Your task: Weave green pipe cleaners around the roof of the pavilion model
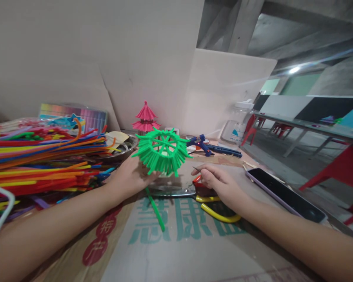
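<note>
My left hand [132,174] is closed around the underside of a green pipe-cleaner roof [164,150], a spoked ring with a fringe of bent strips. The roof hides most of its fingers. A loose green pipe cleaner [155,209] lies just below that hand. To the right, my right hand [213,180] pinches a thin dark pointed thing [196,169], too small to name. Beneath it are scissors [175,191] with red and yellow handles, flat on the table. A bent yellow pipe cleaner or tube [219,214] sits beside the handles.
Colourful pipe cleaners [47,156] are heaped at the left before a marker case [73,115]. A red pagoda [145,119] stands behind the green roof. Farther right are a blue glue gun [201,144], a clear bottle [235,125] and a phone [286,194].
</note>
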Tool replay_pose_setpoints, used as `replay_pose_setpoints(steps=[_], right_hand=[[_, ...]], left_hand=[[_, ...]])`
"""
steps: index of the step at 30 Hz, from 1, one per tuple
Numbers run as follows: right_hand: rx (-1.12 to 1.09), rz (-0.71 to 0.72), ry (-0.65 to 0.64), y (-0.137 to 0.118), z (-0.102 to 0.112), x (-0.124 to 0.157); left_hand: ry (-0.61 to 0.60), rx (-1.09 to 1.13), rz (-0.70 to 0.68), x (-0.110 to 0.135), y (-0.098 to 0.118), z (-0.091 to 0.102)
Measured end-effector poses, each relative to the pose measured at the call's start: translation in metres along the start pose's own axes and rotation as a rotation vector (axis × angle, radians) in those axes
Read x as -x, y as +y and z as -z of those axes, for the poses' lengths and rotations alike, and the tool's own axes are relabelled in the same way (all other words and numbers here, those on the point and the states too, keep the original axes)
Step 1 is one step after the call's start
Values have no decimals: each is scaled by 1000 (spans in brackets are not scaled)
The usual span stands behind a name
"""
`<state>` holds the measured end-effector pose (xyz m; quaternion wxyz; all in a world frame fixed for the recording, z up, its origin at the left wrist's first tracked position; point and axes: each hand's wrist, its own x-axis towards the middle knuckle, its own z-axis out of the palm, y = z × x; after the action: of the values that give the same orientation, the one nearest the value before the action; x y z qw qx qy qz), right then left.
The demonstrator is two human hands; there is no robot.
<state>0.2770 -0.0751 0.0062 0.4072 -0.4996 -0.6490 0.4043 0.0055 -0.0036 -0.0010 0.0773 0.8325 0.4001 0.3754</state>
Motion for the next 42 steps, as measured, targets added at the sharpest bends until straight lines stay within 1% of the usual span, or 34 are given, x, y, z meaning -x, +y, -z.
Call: replay_pose_setpoints(steps=[3, 6, 8, 12, 18, 21, 26, 29, 37, 42], right_hand=[[69, 73, 60, 1, 0, 0], [162, 146, 103, 4, 0, -1], [194, 155, 118, 6, 0, -2], [211, 143, 136, 8, -1, -2], [386, 282, 226, 7, 0, 1], [467, 318, 261, 8, 5, 0], [561, 347, 249, 10, 12, -2], [606, 391, 235, 10, 12, -1], [670, 429, 221, 11, 12, -2], [678, 519, 236, 15, 12, -4]], left_hand=[[8, -69, -9, 2, -4, 0], [-21, -99, 44, 3, -6, 0], [-26, -105, 70, 3, -6, 0], [-21, -81, 55, 3, -3, 0], [-5, -49, 57, 3, -3, 0], [6, -55, 51, 3, -4, 0], [12, -73, 46, 3, -2, 0], [19, -86, 2, 3, -1, 1], [18, -125, -79, 4, 2, 3], [28, -117, -86, 4, 0, 2]])
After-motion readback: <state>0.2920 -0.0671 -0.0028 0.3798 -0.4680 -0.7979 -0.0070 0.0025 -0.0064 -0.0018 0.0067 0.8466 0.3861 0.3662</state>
